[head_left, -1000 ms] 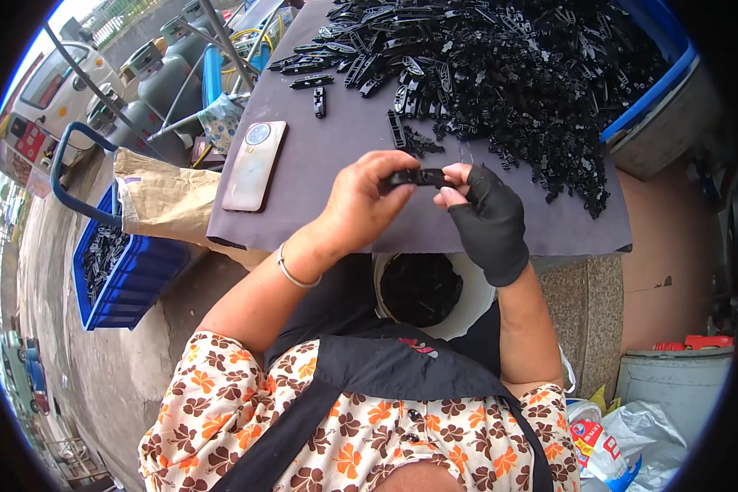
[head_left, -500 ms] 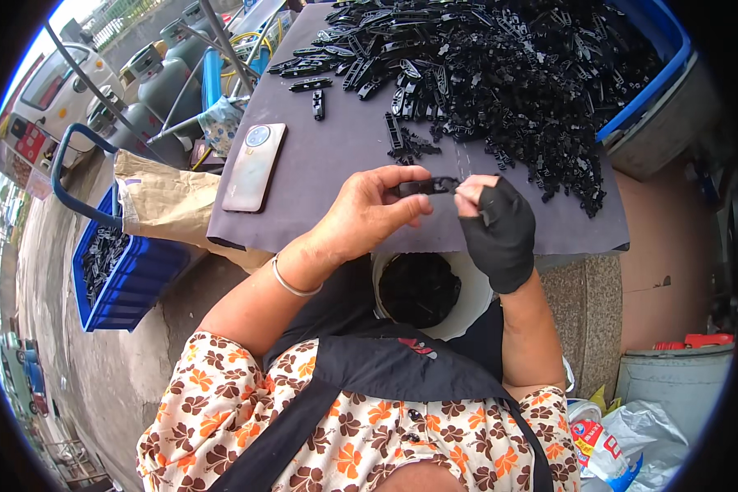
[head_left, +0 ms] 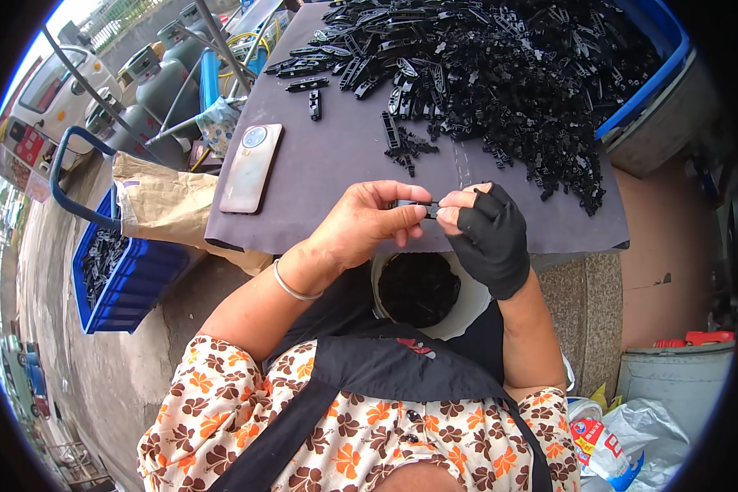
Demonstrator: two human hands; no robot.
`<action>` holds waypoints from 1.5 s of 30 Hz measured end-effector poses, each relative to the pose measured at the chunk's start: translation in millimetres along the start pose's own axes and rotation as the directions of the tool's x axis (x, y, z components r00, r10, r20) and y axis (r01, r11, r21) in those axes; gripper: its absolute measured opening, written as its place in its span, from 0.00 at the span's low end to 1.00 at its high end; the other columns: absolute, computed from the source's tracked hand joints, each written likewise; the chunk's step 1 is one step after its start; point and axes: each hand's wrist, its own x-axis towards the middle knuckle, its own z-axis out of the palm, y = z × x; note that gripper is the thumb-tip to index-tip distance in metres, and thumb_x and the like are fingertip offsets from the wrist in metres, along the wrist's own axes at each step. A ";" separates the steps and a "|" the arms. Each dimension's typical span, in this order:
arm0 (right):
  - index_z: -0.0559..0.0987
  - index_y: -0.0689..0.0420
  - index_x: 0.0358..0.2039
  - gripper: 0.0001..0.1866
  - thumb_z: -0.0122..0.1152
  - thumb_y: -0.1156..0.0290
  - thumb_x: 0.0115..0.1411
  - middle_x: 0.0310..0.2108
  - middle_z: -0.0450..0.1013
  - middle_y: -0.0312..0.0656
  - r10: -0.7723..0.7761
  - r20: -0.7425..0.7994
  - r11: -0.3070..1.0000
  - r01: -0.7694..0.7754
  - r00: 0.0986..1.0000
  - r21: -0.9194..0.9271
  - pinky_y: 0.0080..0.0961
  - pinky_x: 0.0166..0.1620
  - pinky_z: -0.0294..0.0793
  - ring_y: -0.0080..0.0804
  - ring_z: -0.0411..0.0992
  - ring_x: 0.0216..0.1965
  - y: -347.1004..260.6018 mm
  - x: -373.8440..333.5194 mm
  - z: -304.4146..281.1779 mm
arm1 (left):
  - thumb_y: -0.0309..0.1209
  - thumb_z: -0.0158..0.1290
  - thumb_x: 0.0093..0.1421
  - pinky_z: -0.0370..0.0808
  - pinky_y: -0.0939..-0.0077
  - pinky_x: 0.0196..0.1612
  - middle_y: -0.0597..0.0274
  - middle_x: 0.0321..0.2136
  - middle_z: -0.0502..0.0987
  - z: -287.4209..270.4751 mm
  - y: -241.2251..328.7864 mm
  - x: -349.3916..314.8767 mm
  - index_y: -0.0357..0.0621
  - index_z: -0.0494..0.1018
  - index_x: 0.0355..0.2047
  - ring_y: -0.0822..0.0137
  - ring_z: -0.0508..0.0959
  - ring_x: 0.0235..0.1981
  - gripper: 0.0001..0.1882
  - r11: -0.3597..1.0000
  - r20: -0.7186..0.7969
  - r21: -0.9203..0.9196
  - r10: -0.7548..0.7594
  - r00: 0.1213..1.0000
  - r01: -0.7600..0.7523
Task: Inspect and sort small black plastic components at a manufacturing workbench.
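Note:
Between my two hands, over the near part of the grey cloth-covered table (head_left: pixel 336 156), is a small black plastic part (head_left: pixel 428 208). My bare left hand (head_left: pixel 377 215) pinches its left end between thumb and forefinger. My right hand (head_left: pixel 490 238), in a black fingerless glove, closes its fingertips on the right end. Fingers hide most of the part. Beyond my hands lies a large heap of black plastic parts (head_left: pixel 500 90), with a few separate pieces (head_left: pixel 316 105) at its left edge. Under the table edge stands a white bucket (head_left: pixel 380 283) with black contents.
A phone (head_left: pixel 252 168) lies on the table's left. Left of the table stand a blue crate (head_left: pixel 131 283) of black parts, a brown paper sack (head_left: pixel 172 197) and gas cylinders (head_left: pixel 156 86). A blue-rimmed bin (head_left: pixel 648 107) adjoins the table's far right; a grey barrel (head_left: pixel 672 381) stands lower right.
My hands have come closer together, the right one shifting left and lower. The black part shows less now, with both sets of fingertips nearly meeting on it.

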 end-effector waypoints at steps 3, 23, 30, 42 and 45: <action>0.74 0.55 0.29 0.12 0.65 0.81 0.44 0.31 0.72 0.39 0.088 -0.037 0.992 -0.085 0.995 0.090 0.28 0.32 0.72 0.37 0.71 0.30 -2.8 -1.1 2.8 | 0.26 0.53 0.59 0.73 0.85 0.28 0.62 0.28 0.76 -1.4 -1.4 -2.1 0.32 0.72 0.42 0.75 0.76 0.27 0.12 0.996 0.016 -0.073 -0.048 0.999 0.049; 0.74 0.61 0.35 0.12 0.62 0.81 0.48 0.32 0.73 0.40 0.544 0.173 0.741 -0.567 0.821 0.359 0.24 0.37 0.71 0.29 0.72 0.32 -18.5 -13.3 5.3 | 0.22 0.52 0.59 0.73 0.86 0.34 0.65 0.31 0.76 6.7 -15.3 -13.2 0.34 0.72 0.42 0.78 0.75 0.31 0.11 0.930 -0.009 0.325 0.186 0.983 -0.173; 0.76 0.63 0.35 0.10 0.61 0.77 0.50 0.28 0.71 0.37 0.584 0.484 0.536 -0.757 0.652 0.373 0.20 0.34 0.70 0.22 0.69 0.29 -11.3 -13.1 -10.0 | 0.26 0.55 0.58 0.74 0.82 0.36 0.63 0.35 0.75 7.8 -10.7 -11.3 0.34 0.70 0.44 0.75 0.75 0.34 0.14 0.904 0.125 0.385 0.150 0.981 -0.187; 0.77 0.56 0.35 0.10 0.59 0.76 0.49 0.30 0.72 0.45 0.342 0.228 0.938 -0.318 0.911 -0.139 0.34 0.36 0.72 0.45 0.72 0.32 87.1 13.3 68.5 | 0.38 0.60 0.51 0.74 0.67 0.40 0.50 0.35 0.76 -57.7 24.2 98.5 0.43 0.77 0.30 0.56 0.77 0.37 0.12 0.032 0.119 0.988 0.468 0.876 -0.152; 0.77 0.56 0.34 0.09 0.59 0.76 0.49 0.29 0.72 0.45 0.316 0.252 0.946 -0.284 0.915 -0.156 0.34 0.34 0.72 0.45 0.72 0.30 88.0 16.9 69.5 | 0.34 0.61 0.50 0.74 0.72 0.36 0.56 0.30 0.76 -77.7 16.8 100.1 0.40 0.76 0.29 0.64 0.78 0.32 0.10 0.320 -0.096 0.946 0.441 0.892 -0.056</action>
